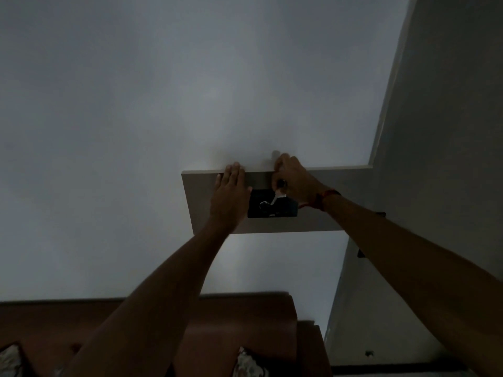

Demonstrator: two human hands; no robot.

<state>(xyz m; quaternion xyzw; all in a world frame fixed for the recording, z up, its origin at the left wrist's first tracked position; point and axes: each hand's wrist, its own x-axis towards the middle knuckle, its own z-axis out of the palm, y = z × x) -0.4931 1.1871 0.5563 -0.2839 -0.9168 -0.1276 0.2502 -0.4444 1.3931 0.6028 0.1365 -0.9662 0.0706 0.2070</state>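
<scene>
Grey and dim overall, so details are a bit murky. Both bare arms stretch up and forward, coming together on a white flat board [201,200] that juts out from the pale wall [136,104].

The left hand [230,191] lies flat on the board with its fingers straight and together, fingertips at the far edge, holding nothing. Just beside it sits a black rectangular box with a round dial [272,210], fixed to the middle of the board.

The right hand [292,178] is curled round a small dark-handled tool with a pale blade [277,195], its tip angled down at the dial; can't tell if it actually touches. There's a red thread band [324,198] on that wrist.

Down below is a brown wooden headboard [245,322] with a patterned cushion [8,360], and on the right a grey side wall [435,159].
</scene>
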